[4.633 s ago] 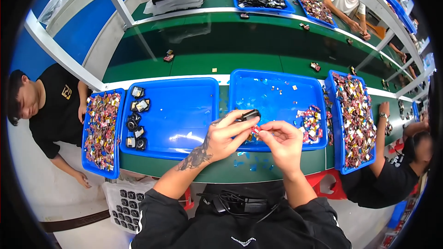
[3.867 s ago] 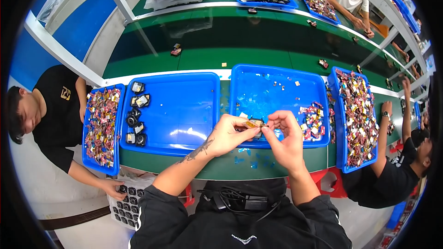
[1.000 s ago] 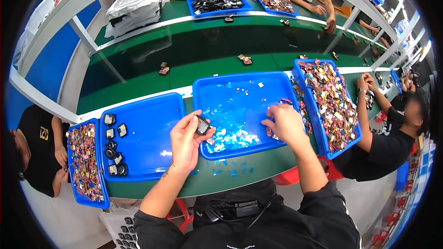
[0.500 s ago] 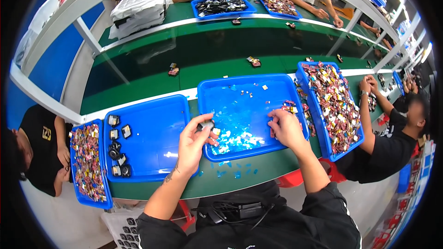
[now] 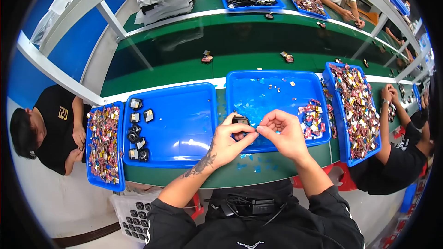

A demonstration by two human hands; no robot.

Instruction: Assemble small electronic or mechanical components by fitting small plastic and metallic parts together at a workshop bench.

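— Trays first, from the left: what's laid out?

— Narrow blue tray heaped with small colourful pieces, then a wide blue tray with a column of small black parts along its left side. Both sit on the green surface.

— And the left hand?

— Left hand is raised over the near edge of the middle blue tray. Its fingers are curled closed around a small black part, thumb and forefinger pinching it from the sides.

— Does the right hand touch it too?

— Right hand sits just beside the left, fingertips drawn together in a pinch close to the black part. Whether they grip something tiny or only meet that part, I cannot tell.

— Further right?

— A pile of colourful wrapped pieces lies in the middle tray's right end. Next to it, a long blue tray is full of the same kind of pieces, with another person's arm resting along its far side.
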